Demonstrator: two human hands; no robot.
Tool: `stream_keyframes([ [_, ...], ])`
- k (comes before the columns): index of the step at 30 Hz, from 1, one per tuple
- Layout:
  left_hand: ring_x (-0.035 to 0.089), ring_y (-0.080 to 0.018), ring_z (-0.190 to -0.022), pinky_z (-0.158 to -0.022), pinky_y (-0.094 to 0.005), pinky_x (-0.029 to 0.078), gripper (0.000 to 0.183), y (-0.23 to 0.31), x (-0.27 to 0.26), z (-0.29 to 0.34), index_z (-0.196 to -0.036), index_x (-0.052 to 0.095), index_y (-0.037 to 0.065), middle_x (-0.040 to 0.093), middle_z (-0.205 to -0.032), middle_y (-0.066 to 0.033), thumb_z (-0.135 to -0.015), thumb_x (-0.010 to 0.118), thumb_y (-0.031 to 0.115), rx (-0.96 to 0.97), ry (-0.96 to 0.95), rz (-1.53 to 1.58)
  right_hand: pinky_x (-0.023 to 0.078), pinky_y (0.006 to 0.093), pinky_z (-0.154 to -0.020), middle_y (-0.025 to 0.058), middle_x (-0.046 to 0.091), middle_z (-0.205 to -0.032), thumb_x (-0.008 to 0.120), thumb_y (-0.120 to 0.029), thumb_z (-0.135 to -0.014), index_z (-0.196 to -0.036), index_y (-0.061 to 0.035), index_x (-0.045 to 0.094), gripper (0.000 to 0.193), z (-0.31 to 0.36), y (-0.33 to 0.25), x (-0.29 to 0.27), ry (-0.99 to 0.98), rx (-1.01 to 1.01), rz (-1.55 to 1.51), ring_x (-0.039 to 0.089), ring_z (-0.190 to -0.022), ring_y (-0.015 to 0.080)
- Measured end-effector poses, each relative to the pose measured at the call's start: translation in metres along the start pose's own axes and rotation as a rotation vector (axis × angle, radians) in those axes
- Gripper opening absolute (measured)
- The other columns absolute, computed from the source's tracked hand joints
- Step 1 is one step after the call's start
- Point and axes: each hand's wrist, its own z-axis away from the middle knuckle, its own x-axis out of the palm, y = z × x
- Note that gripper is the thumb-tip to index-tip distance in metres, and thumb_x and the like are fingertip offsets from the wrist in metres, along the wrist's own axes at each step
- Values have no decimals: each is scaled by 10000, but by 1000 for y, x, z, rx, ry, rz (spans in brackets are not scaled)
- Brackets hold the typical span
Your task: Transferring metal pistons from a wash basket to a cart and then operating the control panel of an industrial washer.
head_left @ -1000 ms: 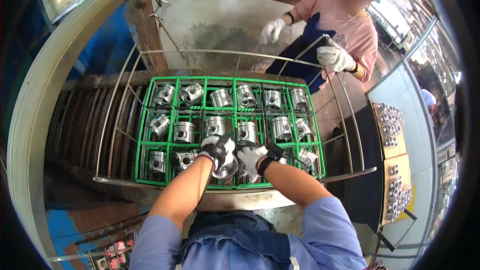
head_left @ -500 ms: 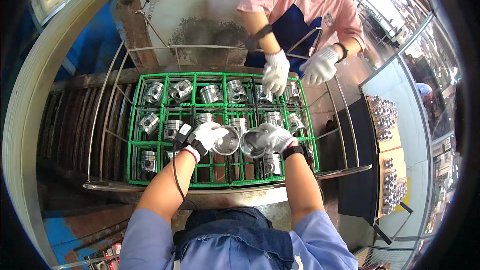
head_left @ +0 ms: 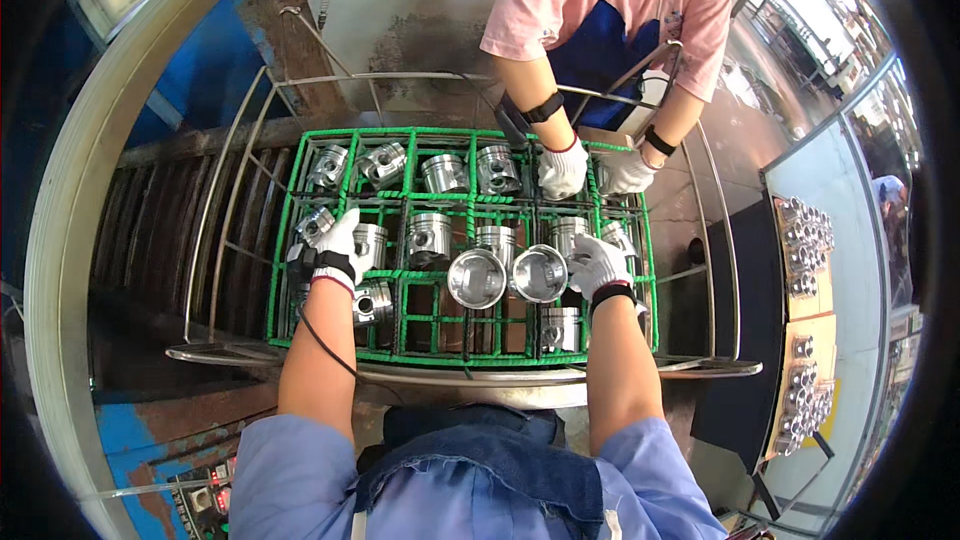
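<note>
The right-hand piston (head_left: pixel 540 274), its round face showing beside a matching piston (head_left: pixel 477 279) at the near middle of the green rack (head_left: pixel 462 361), should feel heavy, stiff and slippery (bare, shiny metal), so best taken around its side wall. The right hand (head_left: pixel 601 267) is at its right edge, the left hand (head_left: pixel 341 244) beside a third piston (head_left: pixel 373 243) further left; I cannot tell whether either grip is clamped.
</note>
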Motion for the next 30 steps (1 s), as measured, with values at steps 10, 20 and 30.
stream_keyframes([
  [10,571,-325,-1267,-1077,-471,475,618,-25,-32,-12,-1492,492,118,531,-1461,-156,-953,728,308,640,-242,-1080,562,340,-905,90,728,-1130,693,-31,-901,-1187,-41,721,287,-52,45,58,190,165,-988,686,-1022,219],
  [20,587,-137,-879,-628,-171,476,328,-9,0,-15,-1224,600,80,614,-1052,-51,-1012,694,312,511,-410,51,531,328,-918,84,712,-1174,729,-204,-925,-1166,-54,742,284,-50,1,37,144,92,-1188,651,-1025,185],
  [30,427,-297,-1418,-1117,-484,449,687,2,14,18,-1540,425,144,406,-1563,-137,-983,656,472,164,-134,-64,451,413,-1108,126,733,-1266,531,-858,-843,-1270,-95,732,896,8,-99,-58,-193,164,348,669,-1206,282],
])
